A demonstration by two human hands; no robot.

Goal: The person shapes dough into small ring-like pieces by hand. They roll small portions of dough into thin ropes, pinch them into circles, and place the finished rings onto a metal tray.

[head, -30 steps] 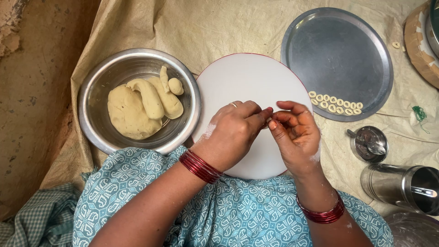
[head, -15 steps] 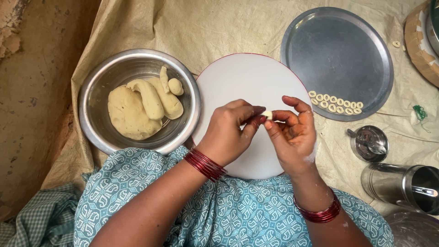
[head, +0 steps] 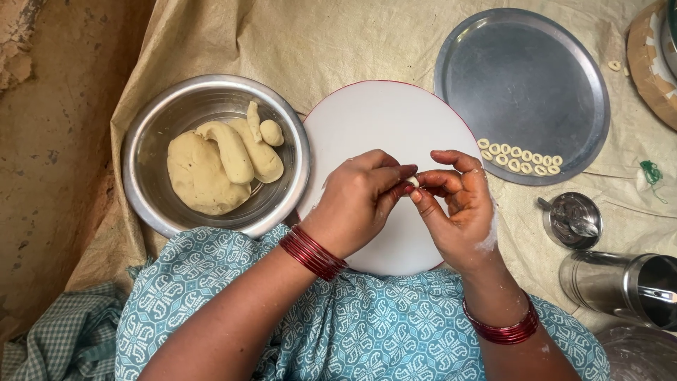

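Note:
Over a round white board [head: 384, 120], my left hand [head: 360, 197] and my right hand [head: 458, 208] meet fingertip to fingertip, both pinching one tiny piece of pale dough [head: 414, 181]. Most of that piece is hidden by the fingers. To the left stands a steel bowl [head: 151, 123] holding a lump of dough [head: 201, 173] with rolled ropes and a small ball on top. At the upper right lies a round steel plate [head: 522, 77] with a row of several small dough rings [head: 518, 159] along its near edge.
A small steel cup with a spoon [head: 572, 220] and a steel canister on its side [head: 620, 286] lie at the right. A wooden round edge [head: 645, 63] shows at the top right. Beige cloth [head: 338, 35] covers the ground; bare earth [head: 49, 141] is at left.
Both hands have shifted slightly while working the dough piece between the fingertips; the fingers have closed tighter around it. Bowl, board and plate have not moved.

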